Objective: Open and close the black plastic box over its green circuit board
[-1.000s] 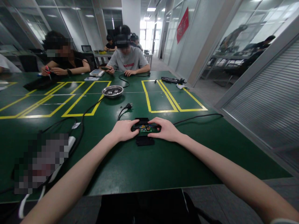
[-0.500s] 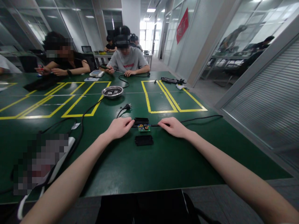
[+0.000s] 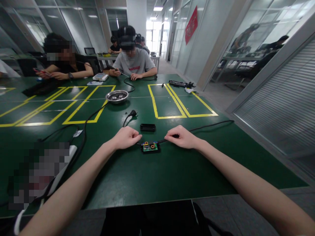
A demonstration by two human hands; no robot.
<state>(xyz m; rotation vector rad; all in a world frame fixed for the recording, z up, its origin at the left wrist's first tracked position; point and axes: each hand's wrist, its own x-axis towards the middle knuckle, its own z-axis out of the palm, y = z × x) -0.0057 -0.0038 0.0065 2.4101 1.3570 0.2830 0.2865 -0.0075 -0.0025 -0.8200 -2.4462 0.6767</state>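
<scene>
A green circuit board [image 3: 150,147] with ring-shaped coils lies at or in the nearer black case half [image 3: 150,152]; whether it is fully seated I cannot tell. Black cables leave the board on both sides. My left hand [image 3: 127,137] is closed on the left cable, mostly hidden by the fingers, close to the board. My right hand [image 3: 181,136] pinches the right cable [image 3: 209,126], which runs on across the table. Behind the board sits the other black case half [image 3: 148,127], hollow side up. A black power plug [image 3: 133,113] rests beyond my left hand.
A metal bowl [image 3: 116,97] with small metal parts stands farther back. Yellow tape [image 3: 171,117] marks rectangles on the green table [image 3: 184,173]. At left lies a white power strip [image 3: 70,157] with cables. Two people work across the table, one holding a screwdriver.
Both hands have brought the circuit board toward me by its cables, from in front of the far case half down to the nearer one. The case halves stay in place.
</scene>
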